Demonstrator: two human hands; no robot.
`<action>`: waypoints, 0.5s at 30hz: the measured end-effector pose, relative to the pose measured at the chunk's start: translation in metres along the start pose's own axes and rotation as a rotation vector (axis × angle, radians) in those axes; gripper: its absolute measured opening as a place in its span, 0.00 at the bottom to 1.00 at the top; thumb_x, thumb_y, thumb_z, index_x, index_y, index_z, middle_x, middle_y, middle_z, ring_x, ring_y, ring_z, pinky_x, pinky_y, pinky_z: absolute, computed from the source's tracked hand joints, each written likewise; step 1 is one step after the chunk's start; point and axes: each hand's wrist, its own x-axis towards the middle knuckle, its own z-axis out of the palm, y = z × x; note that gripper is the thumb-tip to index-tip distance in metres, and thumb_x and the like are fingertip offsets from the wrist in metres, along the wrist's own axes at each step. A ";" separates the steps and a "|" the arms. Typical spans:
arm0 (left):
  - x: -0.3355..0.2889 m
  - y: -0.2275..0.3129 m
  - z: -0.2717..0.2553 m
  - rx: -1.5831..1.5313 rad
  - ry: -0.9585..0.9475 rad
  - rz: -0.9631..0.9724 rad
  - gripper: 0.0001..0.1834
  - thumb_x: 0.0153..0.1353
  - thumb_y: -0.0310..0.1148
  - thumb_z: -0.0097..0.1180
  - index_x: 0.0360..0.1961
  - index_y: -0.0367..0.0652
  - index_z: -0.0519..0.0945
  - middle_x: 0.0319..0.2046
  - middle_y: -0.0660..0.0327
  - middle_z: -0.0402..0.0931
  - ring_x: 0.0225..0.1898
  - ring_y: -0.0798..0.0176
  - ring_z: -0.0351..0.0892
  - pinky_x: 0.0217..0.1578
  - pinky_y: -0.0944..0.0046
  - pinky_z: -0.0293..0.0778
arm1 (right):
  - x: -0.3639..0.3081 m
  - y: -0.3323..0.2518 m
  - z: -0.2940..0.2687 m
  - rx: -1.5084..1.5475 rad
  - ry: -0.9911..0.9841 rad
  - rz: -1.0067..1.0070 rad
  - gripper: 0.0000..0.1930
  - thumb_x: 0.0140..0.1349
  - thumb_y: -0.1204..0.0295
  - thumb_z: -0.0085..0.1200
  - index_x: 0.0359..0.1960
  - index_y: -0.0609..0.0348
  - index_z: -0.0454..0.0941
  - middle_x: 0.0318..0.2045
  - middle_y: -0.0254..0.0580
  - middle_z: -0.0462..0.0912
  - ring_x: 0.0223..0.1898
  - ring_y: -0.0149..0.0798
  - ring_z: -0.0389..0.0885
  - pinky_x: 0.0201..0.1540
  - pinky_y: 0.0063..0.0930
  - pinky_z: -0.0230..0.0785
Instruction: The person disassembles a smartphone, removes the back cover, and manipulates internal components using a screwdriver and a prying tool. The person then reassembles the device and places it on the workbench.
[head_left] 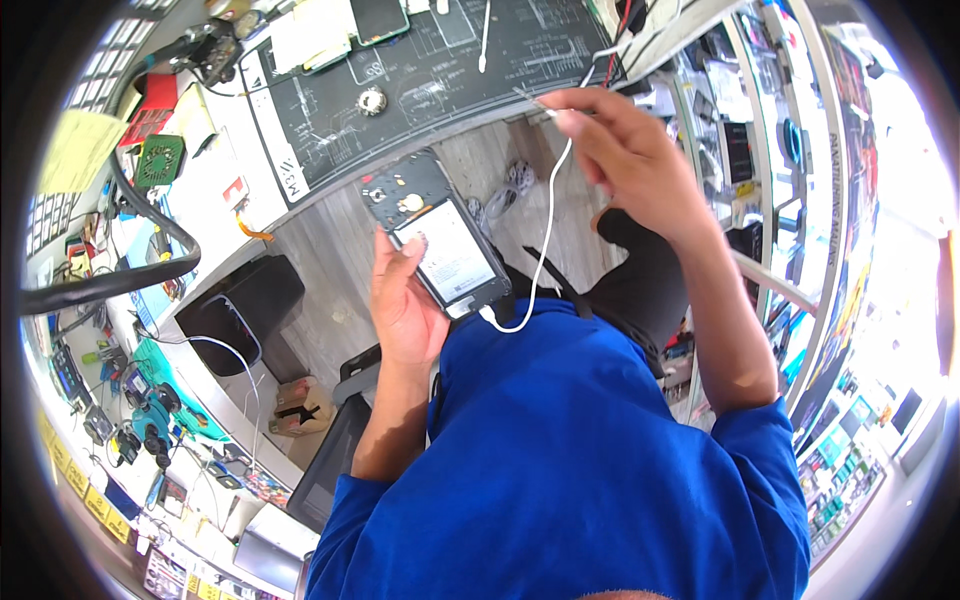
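Note:
My left hand (pixel 405 300) holds a smartphone (pixel 470 215) with its back cover off, thumb over its edge. Inside it show a large white battery (pixel 455 260) and dark upper parts with a round gold-coloured spot. A white charging cable (pixel 545 240) is plugged into the phone's lower end and loops up past my right hand. Raised at the bench edge, my right hand (pixel 630 150) pinches thin metal tweezers (pixel 527 97), their tips pointing left and apart from the phone. Slight blur hides their exact shape.
A dark printed work mat (pixel 430 75) covers the bench ahead, with a small round metal tin (pixel 372 101) and a white stick (pixel 485 40) on it. Shelves of goods (pixel 745 130) stand at the right. A thick black cable (pixel 120 290) and a teal microscope (pixel 153 420) are at the left.

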 end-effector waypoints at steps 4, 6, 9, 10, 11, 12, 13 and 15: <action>0.008 -0.019 -0.015 -0.060 0.012 -0.042 0.26 0.71 0.27 0.52 0.70 0.43 0.66 0.58 0.57 0.77 0.57 0.60 0.81 0.58 0.55 0.79 | 0.076 0.032 0.030 -0.222 -0.060 0.015 0.19 0.76 0.61 0.50 0.63 0.53 0.80 0.23 0.27 0.76 0.23 0.20 0.69 0.28 0.20 0.63; 0.007 -0.025 -0.012 -0.079 0.025 -0.072 0.26 0.72 0.28 0.53 0.70 0.44 0.67 0.58 0.58 0.78 0.57 0.61 0.81 0.58 0.55 0.78 | 0.126 0.067 0.042 -0.278 -0.080 -0.035 0.20 0.76 0.59 0.49 0.61 0.54 0.80 0.27 0.33 0.80 0.26 0.24 0.75 0.32 0.23 0.68; 0.003 -0.039 -0.023 -0.137 -0.010 -0.091 0.26 0.72 0.28 0.52 0.70 0.43 0.66 0.58 0.58 0.78 0.58 0.61 0.80 0.59 0.56 0.77 | 0.178 0.087 0.055 -0.461 -0.086 -0.062 0.21 0.77 0.56 0.46 0.59 0.56 0.79 0.36 0.46 0.86 0.36 0.41 0.83 0.42 0.35 0.74; 0.001 -0.042 -0.026 -0.157 -0.014 -0.099 0.25 0.72 0.29 0.53 0.69 0.42 0.66 0.58 0.58 0.78 0.58 0.62 0.81 0.59 0.57 0.77 | 0.187 0.082 0.058 -0.602 -0.085 -0.084 0.21 0.77 0.55 0.45 0.57 0.57 0.78 0.41 0.51 0.86 0.41 0.48 0.84 0.47 0.40 0.75; 0.000 -0.042 -0.029 -0.154 -0.052 -0.096 0.25 0.73 0.29 0.53 0.69 0.42 0.67 0.57 0.59 0.78 0.57 0.64 0.80 0.59 0.59 0.76 | 0.195 0.079 0.062 -0.741 -0.081 -0.109 0.21 0.76 0.55 0.45 0.56 0.58 0.78 0.45 0.56 0.87 0.47 0.56 0.86 0.52 0.45 0.75; -0.002 -0.045 -0.034 -0.162 -0.044 -0.099 0.25 0.73 0.30 0.53 0.69 0.42 0.67 0.57 0.60 0.78 0.57 0.65 0.80 0.59 0.60 0.75 | 0.199 0.070 0.066 -0.793 -0.126 -0.068 0.22 0.77 0.54 0.43 0.60 0.56 0.75 0.50 0.61 0.85 0.56 0.63 0.81 0.59 0.52 0.71; -0.003 -0.047 -0.036 -0.169 -0.038 -0.102 0.25 0.73 0.30 0.53 0.69 0.42 0.67 0.57 0.60 0.78 0.56 0.66 0.79 0.59 0.61 0.75 | 0.203 0.063 0.070 -0.846 -0.139 -0.090 0.22 0.77 0.55 0.42 0.60 0.56 0.75 0.50 0.60 0.85 0.56 0.63 0.81 0.59 0.52 0.71; -0.006 -0.049 -0.041 -0.176 -0.026 -0.095 0.26 0.73 0.32 0.54 0.70 0.43 0.67 0.55 0.63 0.78 0.56 0.68 0.79 0.59 0.63 0.74 | 0.211 0.058 0.074 -0.950 -0.158 -0.126 0.20 0.78 0.58 0.41 0.61 0.56 0.75 0.50 0.60 0.85 0.55 0.62 0.81 0.60 0.52 0.72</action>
